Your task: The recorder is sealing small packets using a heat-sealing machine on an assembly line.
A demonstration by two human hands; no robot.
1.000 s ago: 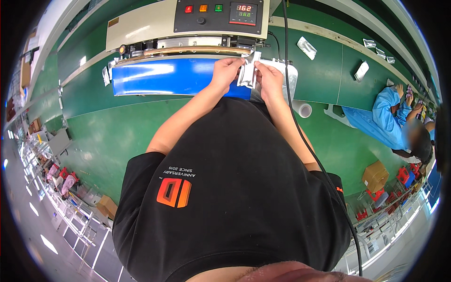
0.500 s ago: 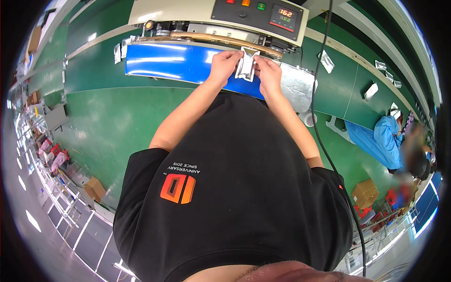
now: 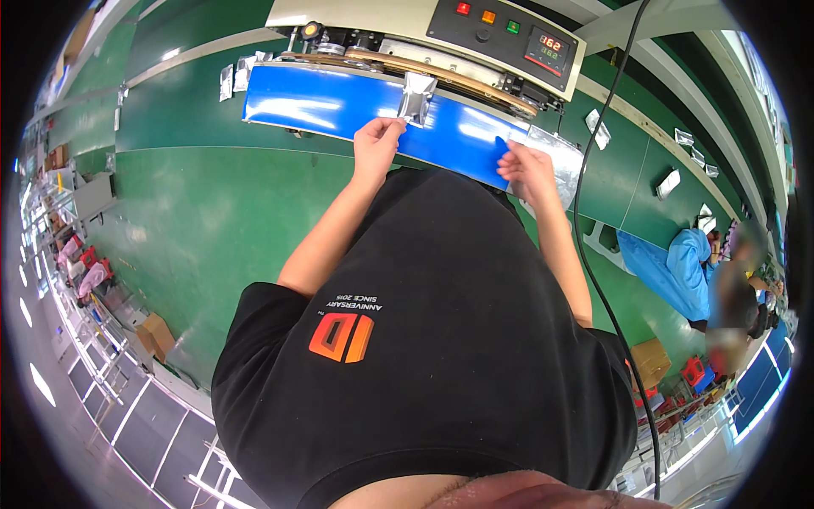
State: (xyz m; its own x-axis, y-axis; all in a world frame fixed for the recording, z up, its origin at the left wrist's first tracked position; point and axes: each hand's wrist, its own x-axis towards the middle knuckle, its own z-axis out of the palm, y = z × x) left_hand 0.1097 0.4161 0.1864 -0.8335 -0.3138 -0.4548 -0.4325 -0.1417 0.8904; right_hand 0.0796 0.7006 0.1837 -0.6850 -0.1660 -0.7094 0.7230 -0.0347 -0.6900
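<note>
Currently, the left hand (image 3: 374,153) is nearly closed, thumb and forefinger pinched at the lower left corner of a silver pouch (image 3: 416,103). The right hand (image 3: 529,172) is loosely curled with its fingers partly spread, holding nothing visible, above the right end of a blue belt (image 3: 314,100) near a bare metal plate (image 3: 555,161).

The pouch lies on the belt, its upper end close to the front edge of a beige machine (image 3: 373,19); whether it contains anything cannot be told. Beyond, more silver packets (image 3: 225,82) rest on the green surface (image 3: 182,114) past the belt's left end, and others are scattered to the right.

A dark control panel (image 3: 500,42) on the machine carries red, orange and green buttons and a lit display. A black cable (image 3: 579,220) hangs across the view outside the right forearm, partly blocking the surface there. Farther right is a co-worker in a blue garment (image 3: 688,263).
</note>
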